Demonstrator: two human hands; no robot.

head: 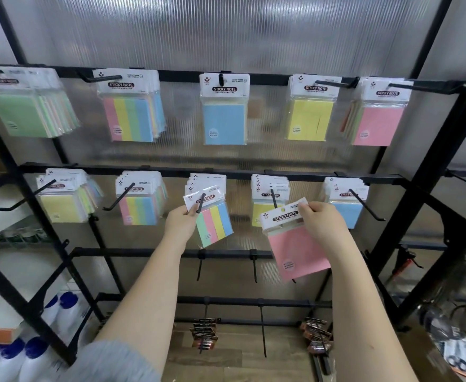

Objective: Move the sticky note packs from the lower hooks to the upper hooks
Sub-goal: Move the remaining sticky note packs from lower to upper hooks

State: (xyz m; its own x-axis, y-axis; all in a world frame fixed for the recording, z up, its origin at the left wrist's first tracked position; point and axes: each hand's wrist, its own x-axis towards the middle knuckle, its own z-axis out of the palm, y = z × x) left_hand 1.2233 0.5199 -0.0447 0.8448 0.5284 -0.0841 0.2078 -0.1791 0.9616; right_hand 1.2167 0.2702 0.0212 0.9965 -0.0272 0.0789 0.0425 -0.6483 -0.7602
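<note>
1. The middle rail (226,172) of the black rack serves as landmark; five hooks stick out from it, each carrying a stack of sticky note packs.
2. Below that rail, from left: a yellow stack (61,201), a striped stack (141,202), a third stack (207,180) showing mostly white header cards, a yellow stack (267,194) and a blue stack (346,202).
3. The left hand (181,220) pinches the header of a four-colour striped pack (212,219) just below the rail. The pack is tilted and sits at the tip of the third hook (200,203); whether the hook is through its hole I cannot tell.
4. The right hand (322,220) pinches the top corner of a pink pack (295,244) with thumb and fingers. This pack hangs tilted below the rail, in front of the fourth stack, and is off any hook.
5. Above the rail, the upper rail (267,78) has five hooks with packs: a green-fronted stack (25,106), a striped stack (132,111), a single blue pack (224,111), a yellow pack (310,111) and a pink-fronted stack (380,117).
6. Well below the middle rail, two further rails carry four bare hooks and two with dark carded items (204,332).
7. At lower left stand white bottles with blue caps (33,351).
</note>
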